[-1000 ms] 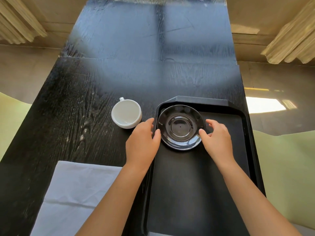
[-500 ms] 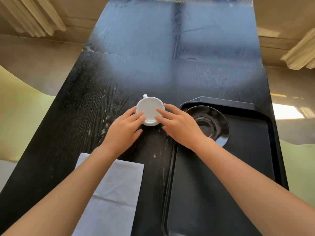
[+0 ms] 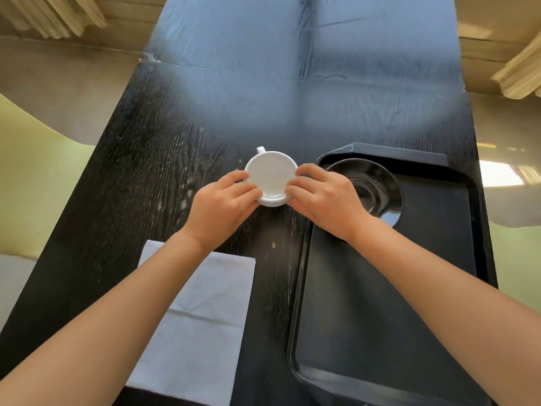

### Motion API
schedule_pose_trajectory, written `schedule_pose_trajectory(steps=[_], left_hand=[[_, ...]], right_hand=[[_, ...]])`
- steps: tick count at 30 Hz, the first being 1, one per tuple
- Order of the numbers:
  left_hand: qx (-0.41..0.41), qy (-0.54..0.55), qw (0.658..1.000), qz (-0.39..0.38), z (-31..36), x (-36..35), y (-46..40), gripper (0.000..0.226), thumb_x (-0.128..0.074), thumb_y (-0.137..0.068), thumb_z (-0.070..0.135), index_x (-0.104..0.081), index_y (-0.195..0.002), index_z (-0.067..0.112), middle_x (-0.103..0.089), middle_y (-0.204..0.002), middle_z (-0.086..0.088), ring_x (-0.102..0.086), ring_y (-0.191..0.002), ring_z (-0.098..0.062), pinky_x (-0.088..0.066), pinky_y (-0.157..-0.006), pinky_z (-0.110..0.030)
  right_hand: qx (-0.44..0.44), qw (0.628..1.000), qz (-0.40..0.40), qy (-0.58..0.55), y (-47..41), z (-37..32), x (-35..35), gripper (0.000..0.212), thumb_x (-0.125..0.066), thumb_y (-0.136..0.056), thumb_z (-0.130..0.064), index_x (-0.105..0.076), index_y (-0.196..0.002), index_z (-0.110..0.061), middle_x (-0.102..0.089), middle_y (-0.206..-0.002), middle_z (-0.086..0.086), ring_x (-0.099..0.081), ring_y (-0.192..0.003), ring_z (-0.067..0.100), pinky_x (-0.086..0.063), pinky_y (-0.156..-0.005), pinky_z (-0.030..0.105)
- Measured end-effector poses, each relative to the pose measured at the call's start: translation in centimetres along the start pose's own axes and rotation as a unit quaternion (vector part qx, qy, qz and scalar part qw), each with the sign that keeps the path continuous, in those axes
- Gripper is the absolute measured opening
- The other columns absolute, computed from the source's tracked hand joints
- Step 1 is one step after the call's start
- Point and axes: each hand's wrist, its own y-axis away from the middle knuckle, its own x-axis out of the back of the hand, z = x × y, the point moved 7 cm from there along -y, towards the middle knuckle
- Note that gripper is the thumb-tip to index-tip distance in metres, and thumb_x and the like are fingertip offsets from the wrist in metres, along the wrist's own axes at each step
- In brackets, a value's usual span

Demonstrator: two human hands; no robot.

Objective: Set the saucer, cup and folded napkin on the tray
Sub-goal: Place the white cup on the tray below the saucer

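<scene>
Cup [image 3: 270, 177] on counter [image 3: 164, 177], left of saucer [image 3: 377, 186] on tray [image 3: 433, 230]; left hand [image 3: 222, 209] and right hand [image 3: 325, 200] clasp its sides.

On one dark wooden table [image 3: 164, 159] there are one white cup [image 3: 270, 177], one dark saucer [image 3: 377, 186], one black tray [image 3: 439, 259] and one folded white napkin [image 3: 205, 317], along with two bare hands, the left hand [image 3: 222, 206] and the right hand [image 3: 322, 200].
</scene>
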Motion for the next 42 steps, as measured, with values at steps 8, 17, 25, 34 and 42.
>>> schedule_pose_trajectory(steps=[8,17,25,34,42], left_hand=[[-0.075,0.074,0.992,0.064,9.7,3.6,5.1,0.008,-0.069,-0.085,0.009,-0.073,-0.078,0.008,-0.074,-0.080,-0.003,-0.069,-0.087,-0.027,-0.058,-0.067,-0.033],[-0.084,0.145,0.986,-0.011,16.3,3.1,11.1,0.009,-0.074,-0.082,0.016,-0.075,-0.088,0.010,-0.076,-0.091,-0.006,-0.070,-0.092,-0.026,-0.059,-0.077,-0.034],[-0.087,0.134,0.987,-0.022,18.3,2.7,12.7,0.009,-0.074,-0.081,0.016,-0.073,-0.089,0.012,-0.075,-0.090,-0.004,-0.065,-0.095,-0.025,-0.053,-0.082,-0.032],[-0.091,0.133,0.980,-0.119,18.5,1.9,13.8,0.029,-0.076,-0.076,0.021,-0.068,-0.102,0.013,-0.071,-0.104,-0.005,-0.061,-0.106,-0.026,-0.051,-0.088,-0.036],[-0.043,0.150,0.967,-0.201,16.9,4.5,15.1,0.054,-0.074,-0.078,0.026,-0.056,-0.128,0.014,-0.058,-0.133,-0.008,-0.051,-0.126,-0.024,-0.040,-0.102,-0.041]], right_hand=[[0.001,0.998,0.046,-0.046,10.4,-5.4,6.0,0.009,-0.069,-0.086,-0.007,-0.070,-0.077,-0.008,-0.074,-0.082,0.005,-0.068,-0.082,0.025,-0.055,-0.055,0.037],[-0.050,0.996,0.010,-0.068,18.3,-11.0,7.8,0.006,-0.075,-0.079,-0.007,-0.071,-0.078,-0.011,-0.074,-0.082,0.002,-0.066,-0.084,0.020,-0.054,-0.060,0.030],[-0.053,0.996,-0.026,-0.062,20.4,-12.6,7.3,0.006,-0.068,-0.084,-0.006,-0.071,-0.081,-0.011,-0.074,-0.085,0.003,-0.067,-0.085,0.021,-0.055,-0.066,0.029],[-0.109,0.991,-0.050,-0.064,20.7,-13.1,7.2,0.008,-0.063,-0.086,-0.009,-0.069,-0.081,-0.009,-0.073,-0.088,0.003,-0.066,-0.092,0.023,-0.055,-0.073,0.031],[-0.194,0.970,-0.136,-0.058,19.4,-13.8,8.3,0.028,-0.081,-0.069,-0.016,-0.072,-0.095,-0.010,-0.074,-0.099,0.006,-0.067,-0.095,0.023,-0.051,-0.092,0.039]])
